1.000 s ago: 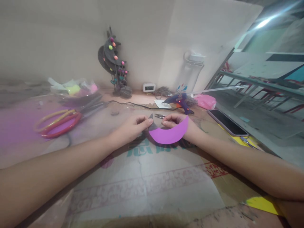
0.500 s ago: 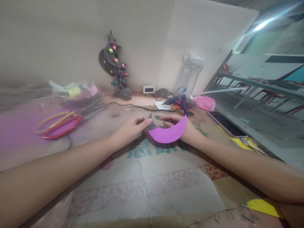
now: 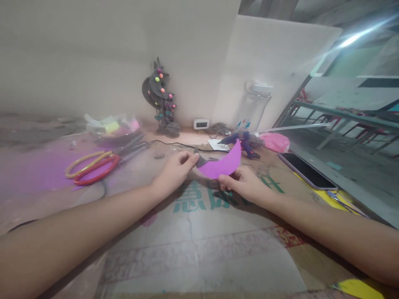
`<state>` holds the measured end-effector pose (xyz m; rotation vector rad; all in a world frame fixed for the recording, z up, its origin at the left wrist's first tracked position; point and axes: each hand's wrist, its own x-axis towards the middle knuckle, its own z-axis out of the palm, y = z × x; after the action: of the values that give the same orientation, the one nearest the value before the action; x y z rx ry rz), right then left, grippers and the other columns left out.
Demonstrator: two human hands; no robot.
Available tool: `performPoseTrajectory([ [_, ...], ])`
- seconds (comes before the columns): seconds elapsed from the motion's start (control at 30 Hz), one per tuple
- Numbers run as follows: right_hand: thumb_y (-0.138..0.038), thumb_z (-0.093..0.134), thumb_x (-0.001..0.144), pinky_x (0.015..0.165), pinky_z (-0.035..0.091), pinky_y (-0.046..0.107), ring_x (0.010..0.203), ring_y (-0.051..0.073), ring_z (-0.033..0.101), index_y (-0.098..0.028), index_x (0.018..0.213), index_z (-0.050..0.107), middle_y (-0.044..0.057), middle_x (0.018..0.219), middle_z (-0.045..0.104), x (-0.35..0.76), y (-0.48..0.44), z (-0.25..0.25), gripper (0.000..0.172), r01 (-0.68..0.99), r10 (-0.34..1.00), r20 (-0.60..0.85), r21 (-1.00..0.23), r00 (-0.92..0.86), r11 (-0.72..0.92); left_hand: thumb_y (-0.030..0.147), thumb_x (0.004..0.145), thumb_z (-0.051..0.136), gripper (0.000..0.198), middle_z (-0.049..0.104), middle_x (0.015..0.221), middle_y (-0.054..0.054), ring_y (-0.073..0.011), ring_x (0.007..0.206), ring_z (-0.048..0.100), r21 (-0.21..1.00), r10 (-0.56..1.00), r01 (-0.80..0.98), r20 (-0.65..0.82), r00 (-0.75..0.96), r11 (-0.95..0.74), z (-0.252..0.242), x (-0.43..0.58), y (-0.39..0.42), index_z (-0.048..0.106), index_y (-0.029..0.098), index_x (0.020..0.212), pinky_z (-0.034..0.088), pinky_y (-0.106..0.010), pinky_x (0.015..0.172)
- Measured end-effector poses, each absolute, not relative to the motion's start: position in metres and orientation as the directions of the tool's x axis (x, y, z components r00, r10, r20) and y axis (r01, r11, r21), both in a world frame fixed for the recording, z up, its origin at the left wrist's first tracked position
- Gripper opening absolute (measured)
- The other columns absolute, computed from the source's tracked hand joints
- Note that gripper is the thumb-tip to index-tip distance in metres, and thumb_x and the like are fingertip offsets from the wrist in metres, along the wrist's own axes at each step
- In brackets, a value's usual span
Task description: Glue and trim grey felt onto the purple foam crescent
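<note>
A purple crescent cut-out (image 3: 220, 165), which looks like paper or thin foam, is held up between my hands over the worktop. My left hand (image 3: 178, 167) pinches a dark grey piece (image 3: 201, 160) at the crescent's left end. Whether the grey piece is joined to the purple one I cannot tell. My right hand (image 3: 242, 182) grips the crescent's lower right edge between thumb and fingers, with some fingers hidden. The crescent's right tip points upward, in front of a blue glue gun (image 3: 246, 145) that lies behind.
Large scissors (image 3: 96, 168) with red and yellow handles lie at left, near a plastic bag (image 3: 112, 126). A grey moon ornament (image 3: 159, 95), a small clock (image 3: 201, 123) and a clear bottle (image 3: 254, 108) stand at the back. A phone (image 3: 307, 170) lies at right.
My right hand has shifted from behind the crescent's right end to its lower edge. The crescent has tilted, its right tip higher. The whole view has shifted slightly.
</note>
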<state>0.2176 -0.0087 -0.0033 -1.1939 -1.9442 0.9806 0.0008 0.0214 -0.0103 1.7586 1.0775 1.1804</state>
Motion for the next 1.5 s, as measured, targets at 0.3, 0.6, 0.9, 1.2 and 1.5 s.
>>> performPoseTrajectory([
  [0.3, -0.053, 0.066, 0.078, 0.042, 0.028, 0.022, 0.043, 0.008, 0.039, -0.016, 0.063, 0.056, -0.002, 0.049, 0.052, 0.221, 0.009, -0.016, 0.041, 0.042, 0.963, 0.056, -0.997, -0.265, 0.07, 0.042, 0.092, 0.044, 0.032, 0.066, 0.084, -0.003, -0.0187, 0.08, 0.059, 0.84, 0.879, 0.322, 0.322, 0.353, -0.437, -0.013, 0.002, 0.019, 0.063, 0.018, 0.085, 0.044, -0.027, 0.071],
  [0.6, -0.052, 0.065, 0.08, 0.044, 0.029, 0.022, 0.044, 0.007, 0.041, -0.016, 0.063, 0.057, -0.002, 0.05, 0.052, 0.22, 0.008, -0.016, 0.041, 0.077, 0.956, 0.08, -0.992, -0.282, 0.105, 0.036, 0.088, 0.053, 0.022, 0.06, 0.077, 0.0, -0.0158, 0.075, 0.055, 0.846, 0.874, 0.306, 0.318, 0.367, -0.436, -0.006, 0.004, 0.012, 0.061, 0.017, 0.08, 0.041, -0.026, 0.069],
  [0.9, -0.058, 0.061, 0.081, 0.046, 0.033, 0.024, 0.045, 0.009, 0.043, -0.017, 0.06, 0.055, -0.001, 0.051, 0.052, 0.218, 0.002, -0.01, 0.047, 0.289, 0.942, 0.108, -0.935, -0.317, 0.205, 0.04, 0.087, 0.052, 0.029, 0.048, 0.066, 0.004, -0.0133, 0.063, 0.045, 0.844, 0.889, 0.343, 0.292, 0.354, -0.413, -0.007, 0.003, 0.014, 0.051, 0.018, 0.069, 0.033, -0.026, 0.061],
  [1.2, -0.055, 0.056, 0.085, 0.047, 0.034, 0.024, 0.048, 0.01, 0.044, -0.017, 0.062, 0.055, -0.001, 0.052, 0.052, 0.218, 0.0, -0.008, 0.044, 0.28, 0.932, 0.151, -0.927, -0.33, 0.25, 0.043, 0.091, 0.044, 0.03, 0.056, 0.075, 0.0, -0.017, 0.072, 0.05, 0.826, 0.881, 0.348, 0.328, 0.342, -0.443, -0.009, 0.002, 0.015, 0.056, 0.019, 0.077, 0.036, -0.026, 0.064],
  [1.5, -0.052, 0.059, 0.083, 0.045, 0.035, 0.023, 0.045, 0.009, 0.044, -0.017, 0.065, 0.056, -0.002, 0.052, 0.053, 0.218, 0.001, -0.008, 0.04, 0.363, 0.942, 0.131, -0.899, -0.31, 0.245, 0.038, 0.089, 0.05, 0.026, 0.049, 0.07, 0.002, -0.0146, 0.068, 0.046, 0.826, 0.873, 0.337, 0.331, 0.359, -0.452, -0.007, 0.002, 0.015, 0.051, 0.019, 0.072, 0.034, -0.026, 0.064],
])
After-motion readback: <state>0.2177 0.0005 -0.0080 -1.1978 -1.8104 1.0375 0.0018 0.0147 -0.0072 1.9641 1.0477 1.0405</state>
